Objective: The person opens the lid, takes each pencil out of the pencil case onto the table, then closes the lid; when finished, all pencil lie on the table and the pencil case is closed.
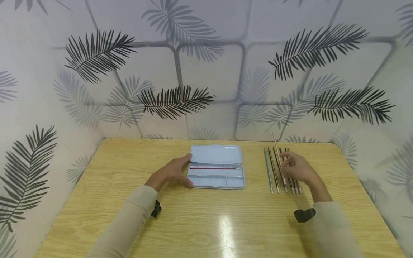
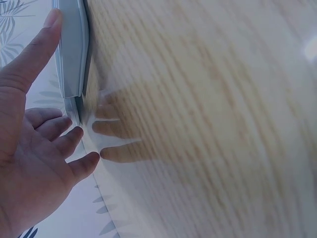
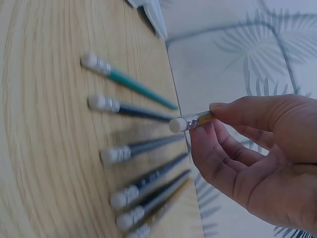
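Note:
A light blue pencil case (image 1: pixel 216 154) lies unfolded on the table, a dark red pencil (image 1: pixel 209 168) in its long back compartment. At its left side is my left hand (image 1: pixel 171 171), fingers spread. The thumb touches the case near the front corner and the index finger reaches the lid; in the left wrist view the other fingers are loosely bent. My right hand (image 1: pixel 298 168) pinches a yellowish pencil (image 3: pixel 200 119) between thumb and fingers, its white eraser end toward the camera. The pencil is raised above a row of pencils, including a teal pencil (image 1: pixel 267 168) at the left.
Several dark pencils (image 1: pixel 274 168) lie side by side on the wooden table (image 1: pixel 193 222), erasers toward me, partly hidden by my right hand. Behind the table stands a wall (image 1: pixel 222 118) with a leaf pattern. Light reflects off the table's front part.

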Demonstrator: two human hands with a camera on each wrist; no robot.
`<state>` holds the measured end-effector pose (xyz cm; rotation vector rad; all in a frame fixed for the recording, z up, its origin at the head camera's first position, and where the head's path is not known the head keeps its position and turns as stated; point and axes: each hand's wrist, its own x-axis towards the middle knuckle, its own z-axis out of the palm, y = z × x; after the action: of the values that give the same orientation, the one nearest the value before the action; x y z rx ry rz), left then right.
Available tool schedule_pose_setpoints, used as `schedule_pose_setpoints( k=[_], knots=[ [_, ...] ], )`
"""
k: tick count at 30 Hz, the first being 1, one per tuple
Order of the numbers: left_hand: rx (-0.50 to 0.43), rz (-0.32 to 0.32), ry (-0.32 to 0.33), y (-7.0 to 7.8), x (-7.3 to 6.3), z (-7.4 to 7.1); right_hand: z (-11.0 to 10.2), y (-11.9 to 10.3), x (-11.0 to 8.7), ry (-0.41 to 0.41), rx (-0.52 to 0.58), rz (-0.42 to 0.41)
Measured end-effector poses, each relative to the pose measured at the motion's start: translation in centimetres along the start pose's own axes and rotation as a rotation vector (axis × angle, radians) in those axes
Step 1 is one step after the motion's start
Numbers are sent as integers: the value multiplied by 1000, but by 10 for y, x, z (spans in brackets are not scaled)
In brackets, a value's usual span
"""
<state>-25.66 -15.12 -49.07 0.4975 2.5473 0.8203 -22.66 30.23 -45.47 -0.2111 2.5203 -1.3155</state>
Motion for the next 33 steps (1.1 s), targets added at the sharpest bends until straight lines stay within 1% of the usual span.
schedule_pose_setpoints(
  k=[8,12,15,19,26,31,33],
  knots=[
    [4,3,0,-1,0,0,-21,26,-14,-3,19,93],
    [6,0,-3,-1,0,0,-27,33,-20,19,-51,143],
    [12,-3,-2,-1,-1,0,-29,37,-23,44,-119,189],
    [16,0,1,-1,-1,0,-28,42,-22,55,-167,230],
    [13,8,0,0,-2,0,-25,50,-19,52,-301,253],
    [11,4,-3,0,-1,1,-23,54,-19,55,-284,285],
    [12,1,-3,1,-1,1,-24,52,-20,50,-300,286]
  ],
)
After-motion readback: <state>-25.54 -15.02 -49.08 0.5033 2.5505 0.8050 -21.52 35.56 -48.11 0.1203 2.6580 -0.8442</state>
